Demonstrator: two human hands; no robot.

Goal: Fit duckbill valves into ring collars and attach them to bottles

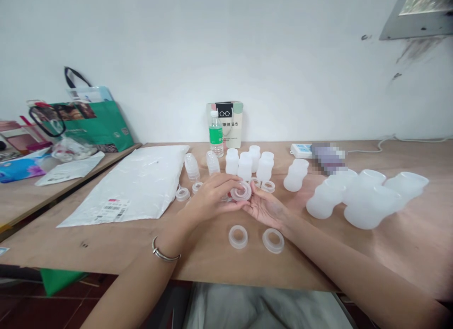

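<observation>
Between both hands, above the table, is a translucent ring-shaped bottle collar [241, 191], its open face turned toward me. My left hand [215, 193] grips it from the left with thumb below and fingers over the top. At its right edge, my right hand [267, 205] pinches it with the thumb up. On the table in front of me lie two loose translucent rings, a left one [238, 237] and a right one [273, 240]. Several smaller rings lie beyond my hands, among them a ring [182, 194] at the left and a ring [268, 186] at the right.
Frosted bottles [265, 166] stand behind my hands; more frosted bottles [370, 206] cluster at right. Two clear domed caps, one at the left [191, 167], stand near a white mailing bag [130, 182]. A water bottle [216, 138] and paper bag [233, 126] are by the wall.
</observation>
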